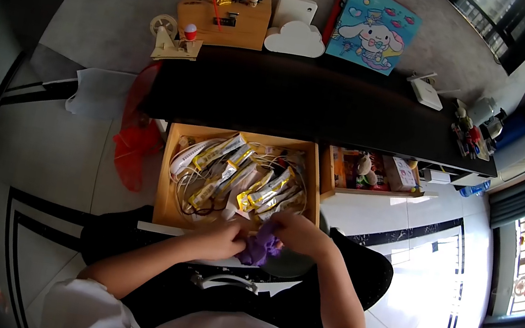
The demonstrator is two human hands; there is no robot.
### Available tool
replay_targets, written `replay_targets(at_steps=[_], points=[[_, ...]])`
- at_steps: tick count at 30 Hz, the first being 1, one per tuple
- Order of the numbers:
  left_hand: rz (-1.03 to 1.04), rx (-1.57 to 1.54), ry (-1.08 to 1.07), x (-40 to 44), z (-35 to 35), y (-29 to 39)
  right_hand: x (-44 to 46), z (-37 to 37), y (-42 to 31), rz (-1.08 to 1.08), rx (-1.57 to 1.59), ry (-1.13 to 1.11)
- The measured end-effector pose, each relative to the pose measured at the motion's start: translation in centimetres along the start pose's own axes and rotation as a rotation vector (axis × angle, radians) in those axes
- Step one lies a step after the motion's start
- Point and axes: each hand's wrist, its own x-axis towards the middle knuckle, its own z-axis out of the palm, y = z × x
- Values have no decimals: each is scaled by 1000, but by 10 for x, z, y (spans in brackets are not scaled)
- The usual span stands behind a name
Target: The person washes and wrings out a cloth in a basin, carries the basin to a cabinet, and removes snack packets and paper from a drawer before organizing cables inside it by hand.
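A soft-looking purple bundle (pixel 259 248) is held between a person's two bare hands, over the near edge of an open wooden drawer (pixel 166 175) and above the seated person's dark-clad lap (pixel 170 288). The bundle is vivid purple, crumpled and matte, with lighter lilac on its raised folds and deeper violet in its creases. Its upper part is narrow, rising to the right hand (pixel 298 235); the lower part bulges out, rounded and uneven. It resembles bunched fabric, though the exact material cannot be told.

The left hand (pixel 221 238) is curled at the bundle's left side, its grip closed on that edge with the fingertips partly hidden. The right hand's grip is pressed together on the upper part, knuckles up.

Inside the drawer, just beyond the hands, lie long silver-and-yellow packets (pixel 270 188), looping white cables (pixel 179 184) and a dark cord (pixel 201 211). Behind is a black counter (pixel 253 96). To the right, a second open drawer (pixel 370 191) holds a small plush-like item (pixel 366 166) and a pale box (pixel 401 174).
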Motion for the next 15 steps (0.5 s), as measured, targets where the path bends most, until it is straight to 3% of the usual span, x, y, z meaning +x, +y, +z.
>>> replay_targets(at_steps=[3, 5, 9, 12, 15], points=[[87, -469, 6, 15, -8, -16, -5, -18, -15, 46, 381, 102], [-137, -759, -6, 19, -29, -6, -6, -29, -32, 41, 536, 207], [24, -1412, 183, 33, -58, -7, 5, -38, -41, 40, 788, 390], [-79, -1600, 243, 33, -82, -1, 20, -42, -32, 76, 1074, 396], [91, -1568, 282, 39, -82, -28, 28, -44, -34, 40, 1186, 318]])
